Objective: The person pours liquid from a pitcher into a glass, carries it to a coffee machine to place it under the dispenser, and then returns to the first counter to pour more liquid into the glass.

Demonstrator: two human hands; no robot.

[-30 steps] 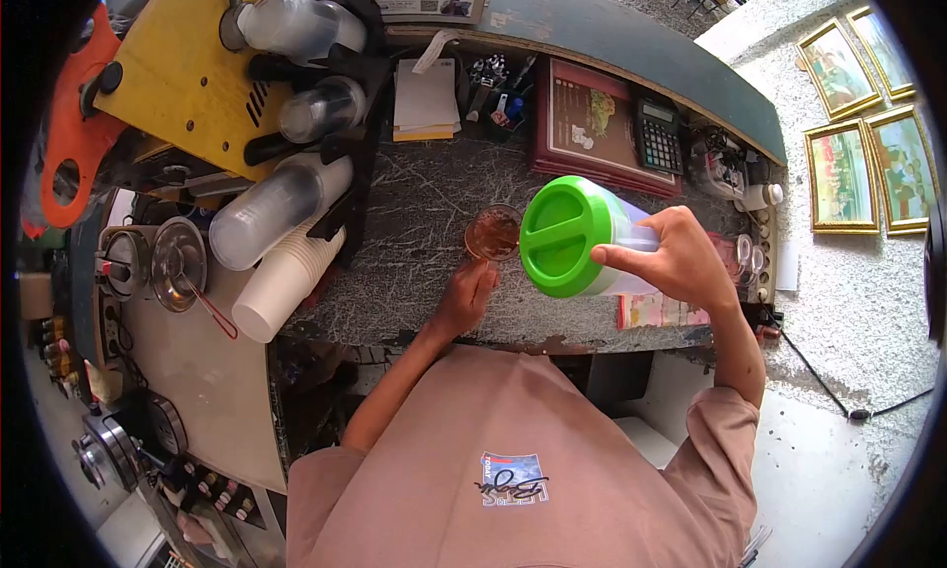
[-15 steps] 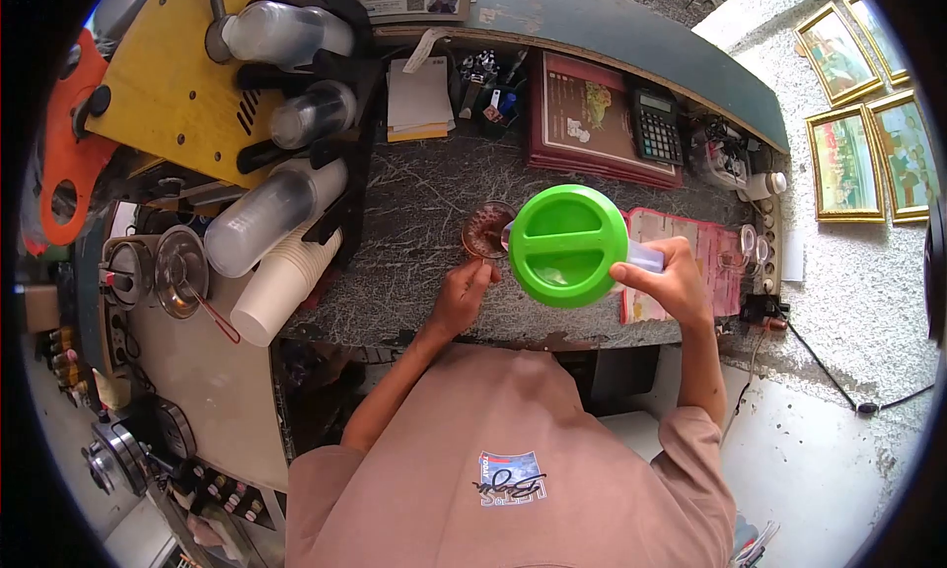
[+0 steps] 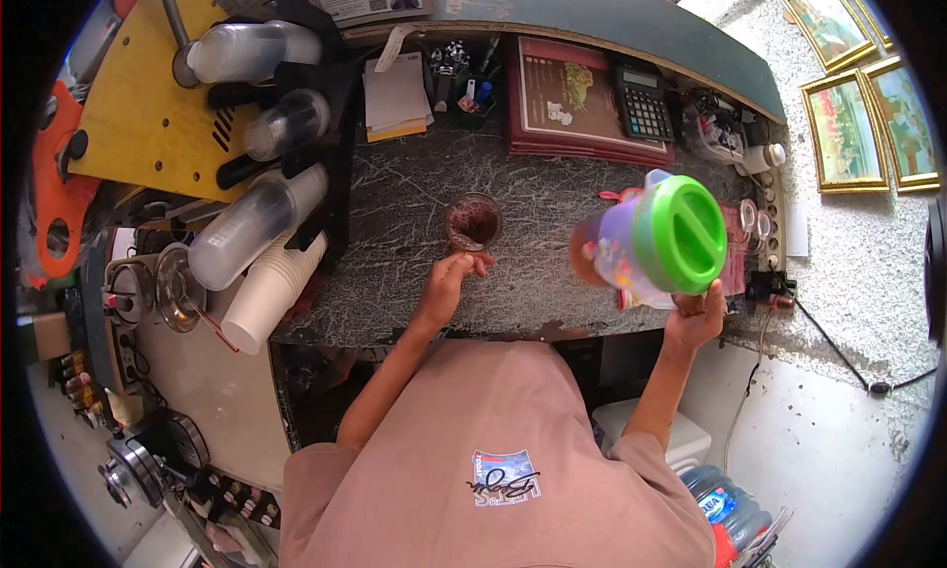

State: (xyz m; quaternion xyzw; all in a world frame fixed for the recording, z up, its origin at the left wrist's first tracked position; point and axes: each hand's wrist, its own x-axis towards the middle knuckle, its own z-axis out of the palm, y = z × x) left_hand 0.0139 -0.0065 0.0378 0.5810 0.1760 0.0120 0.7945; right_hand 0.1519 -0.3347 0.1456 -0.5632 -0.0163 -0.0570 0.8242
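My left hand is closed on the handle of a clear glass cup, which has dark reddish-brown contents and stands on the scratched dark counter. My right hand grips a translucent pitcher with a bright green lid. The pitcher is tilted, its base toward the left, and brownish liquid shows at that end. It is to the right of the cup, apart from it, over a red-edged patterned cloth. The pitcher's handle is mostly hidden.
Stacked paper cups and plastic cups line the left side beside a yellow machine. At the back are papers, maroon menus and a calculator. A water bottle stands at lower right.
The pitcher has moved right, away from the cup, and has turned so that its side and base show. My left hand has stayed at the cup. The whole view has shifted slightly.
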